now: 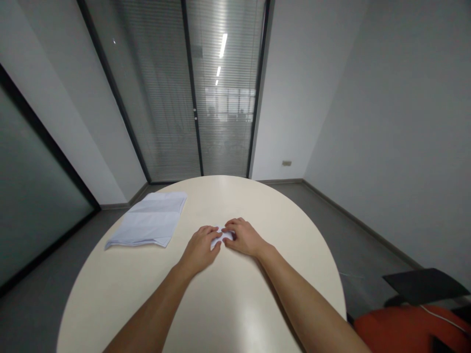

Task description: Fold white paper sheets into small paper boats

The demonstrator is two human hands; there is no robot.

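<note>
Near the middle of the round table, both hands meet over a small white folded piece (222, 235), which looks like paper. My left hand (200, 249) has its fingers curled onto the piece's left side, thumb at the near edge. From the other side, my right hand (243, 237) grips it between thumb and bent fingers. Much of the piece is hidden under the fingers. A larger white folded sheet or stack (150, 218), paper or cloth, lies flat on the table to the left, apart from both hands.
The cream round table (206, 304) reaches close to a glass door with blinds (224, 137) at the back. To the lower right stands a red chair (401, 331) with a dark part above it. Plain walls rise on either side.
</note>
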